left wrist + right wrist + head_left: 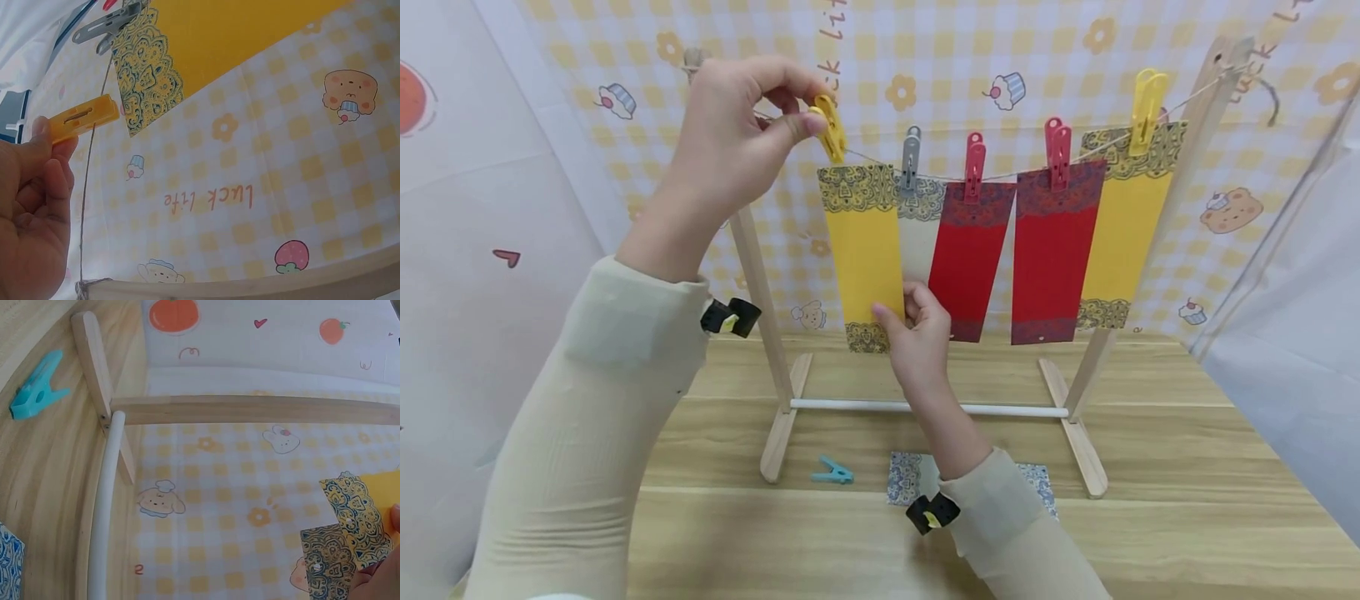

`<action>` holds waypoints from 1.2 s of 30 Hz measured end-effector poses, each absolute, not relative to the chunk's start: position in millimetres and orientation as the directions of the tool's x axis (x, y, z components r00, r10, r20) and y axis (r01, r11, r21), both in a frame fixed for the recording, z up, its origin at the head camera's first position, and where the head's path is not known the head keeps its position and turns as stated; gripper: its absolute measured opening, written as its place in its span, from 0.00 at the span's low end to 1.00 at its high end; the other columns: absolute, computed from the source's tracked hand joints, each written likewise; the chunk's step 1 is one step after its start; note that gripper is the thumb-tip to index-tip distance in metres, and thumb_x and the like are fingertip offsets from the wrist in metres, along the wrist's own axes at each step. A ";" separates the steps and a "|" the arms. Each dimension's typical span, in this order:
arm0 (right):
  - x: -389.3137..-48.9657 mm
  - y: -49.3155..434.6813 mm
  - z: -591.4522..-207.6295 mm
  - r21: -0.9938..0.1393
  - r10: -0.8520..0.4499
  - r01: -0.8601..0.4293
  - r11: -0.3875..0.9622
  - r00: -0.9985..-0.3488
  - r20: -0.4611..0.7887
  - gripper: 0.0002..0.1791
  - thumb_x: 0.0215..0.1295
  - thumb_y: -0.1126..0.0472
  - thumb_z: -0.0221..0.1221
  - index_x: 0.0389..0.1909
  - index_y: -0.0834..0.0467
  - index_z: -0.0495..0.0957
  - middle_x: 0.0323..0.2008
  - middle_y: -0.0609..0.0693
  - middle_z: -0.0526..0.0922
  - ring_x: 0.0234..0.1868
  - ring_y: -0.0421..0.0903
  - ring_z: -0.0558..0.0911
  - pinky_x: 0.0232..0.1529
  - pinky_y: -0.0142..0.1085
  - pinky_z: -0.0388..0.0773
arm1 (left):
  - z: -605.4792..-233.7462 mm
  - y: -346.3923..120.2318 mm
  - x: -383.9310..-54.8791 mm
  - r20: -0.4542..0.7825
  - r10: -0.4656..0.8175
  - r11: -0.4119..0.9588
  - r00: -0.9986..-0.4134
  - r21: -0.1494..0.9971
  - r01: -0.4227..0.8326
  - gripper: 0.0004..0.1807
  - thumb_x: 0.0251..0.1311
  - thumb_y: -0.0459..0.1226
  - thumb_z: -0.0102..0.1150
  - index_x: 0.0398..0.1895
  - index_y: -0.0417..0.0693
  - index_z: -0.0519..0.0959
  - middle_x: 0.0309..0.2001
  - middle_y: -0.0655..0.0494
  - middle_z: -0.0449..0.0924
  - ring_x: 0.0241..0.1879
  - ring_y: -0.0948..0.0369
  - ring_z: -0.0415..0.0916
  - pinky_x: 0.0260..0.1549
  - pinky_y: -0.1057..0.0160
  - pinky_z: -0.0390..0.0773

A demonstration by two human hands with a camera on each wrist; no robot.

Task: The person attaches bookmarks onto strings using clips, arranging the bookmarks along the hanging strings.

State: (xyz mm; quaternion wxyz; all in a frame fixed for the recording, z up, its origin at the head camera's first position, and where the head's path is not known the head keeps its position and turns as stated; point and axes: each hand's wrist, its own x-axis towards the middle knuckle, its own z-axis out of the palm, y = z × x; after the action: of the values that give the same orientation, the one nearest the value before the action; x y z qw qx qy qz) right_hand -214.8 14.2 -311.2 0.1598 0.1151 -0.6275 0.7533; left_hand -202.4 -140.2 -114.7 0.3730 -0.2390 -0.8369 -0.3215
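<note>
Thumb and fingers of my left hand (730, 133) pinch a yellow clothespin (829, 129) at the string (89, 181), just above the top left corner of a yellow card (865, 258). A gap shows between clothespin and card in the left wrist view. That card has dark lace-like patterned ends. My right hand (925, 342) grips its lower right edge, thumb in front and fingers behind. Partly hidden behind it hangs a pale card (917, 242) under a grey clothespin (911, 158). The right wrist view shows the patterned ends of both cards beside my fingertips.
Farther right hang two red cards (973, 258) under red clothespins (1058, 154) and another yellow card (1126, 233) under a yellow clothespin. A wooden stand (760, 308) with a white rod (850, 406) carries the string. A teal clothespin (832, 472) and a blue-patterned card (904, 479) lie on the table.
</note>
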 end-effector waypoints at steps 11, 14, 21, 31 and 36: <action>-216.1 12.8 -312.5 -0.903 0.094 -0.409 -0.136 -0.912 0.399 0.13 0.60 0.72 0.65 0.46 0.67 0.78 0.48 0.62 0.86 0.46 0.47 0.83 0.43 0.27 0.80 | -119.0 -139.9 -199.5 0.759 0.201 0.686 -0.619 0.342 0.642 0.06 0.63 0.33 0.64 0.39 0.40 0.86 0.33 0.61 0.83 0.33 0.66 0.71 0.29 0.74 0.70; -216.7 12.5 -311.7 -0.897 0.095 -0.423 -0.130 -0.905 0.414 0.13 0.60 0.72 0.65 0.46 0.68 0.78 0.47 0.62 0.86 0.45 0.46 0.83 0.43 0.27 0.80 | -119.0 -139.4 -198.2 0.748 0.209 0.693 -0.629 0.340 0.635 0.07 0.63 0.33 0.63 0.40 0.39 0.86 0.35 0.60 0.83 0.34 0.67 0.71 0.30 0.74 0.71; -216.7 12.0 -309.2 -0.889 0.082 -0.436 -0.142 -0.900 0.428 0.13 0.60 0.72 0.65 0.46 0.68 0.78 0.46 0.63 0.86 0.43 0.44 0.81 0.40 0.26 0.79 | -118.0 -138.0 -195.8 0.717 0.234 0.711 -0.656 0.334 0.619 0.09 0.64 0.36 0.63 0.43 0.41 0.86 0.37 0.56 0.84 0.35 0.67 0.72 0.34 0.75 0.74; -214.0 18.3 -312.6 -0.889 0.004 -0.440 -0.126 -0.897 0.443 0.14 0.62 0.69 0.65 0.47 0.69 0.77 0.44 0.66 0.85 0.34 0.39 0.76 0.30 0.25 0.73 | -120.4 -138.7 -192.3 0.651 0.232 0.691 -0.723 0.413 0.593 0.15 0.65 0.39 0.64 0.53 0.47 0.84 0.49 0.49 0.85 0.28 0.66 0.65 0.21 0.71 0.56; -214.8 26.1 -316.9 -0.890 -0.022 -0.447 -0.089 -0.892 0.451 0.13 0.63 0.68 0.65 0.46 0.68 0.77 0.43 0.65 0.84 0.36 0.39 0.78 0.35 0.25 0.76 | -122.3 -137.3 -193.1 0.662 0.211 0.699 -0.719 0.412 0.584 0.16 0.65 0.39 0.63 0.55 0.48 0.83 0.52 0.51 0.86 0.35 0.68 0.70 0.26 0.70 0.56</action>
State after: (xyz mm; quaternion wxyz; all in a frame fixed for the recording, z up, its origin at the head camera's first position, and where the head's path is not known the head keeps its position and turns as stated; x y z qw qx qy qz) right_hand -214.8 26.1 -316.9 0.1484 0.1782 -0.6582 0.7162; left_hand -193.1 -137.3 -122.3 0.2973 -0.2278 -0.8725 -0.3139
